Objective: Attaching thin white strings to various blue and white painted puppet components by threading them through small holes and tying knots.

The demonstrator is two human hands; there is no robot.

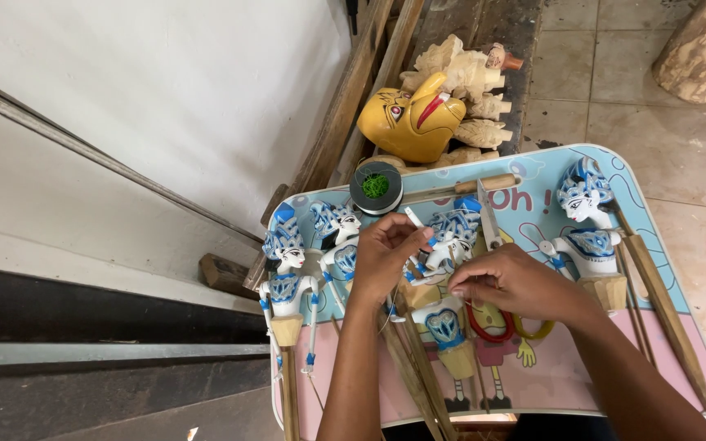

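Note:
My left hand (386, 251) pinches the thin white arm of a blue-and-white wooden rod puppet (451, 237) lying in the middle of a small pastel table (672, 245). My right hand (516, 282) rests just right of it, fingertips closed at the puppet's body, over scissors (492, 237) with red and yellow handles. Whether a thread runs between my hands I cannot tell. A puppet (285, 269) and another (337, 237) lie at the left; a third (586, 220) lies at the right.
A round spool with green thread (376, 187) and a wooden-handled tool (484, 184) lie at the table's far edge. Behind it sit a yellow carved mask (410, 122) and unpainted carved heads (467, 82). White wall at left, tiled floor and a log (704, 49) at right.

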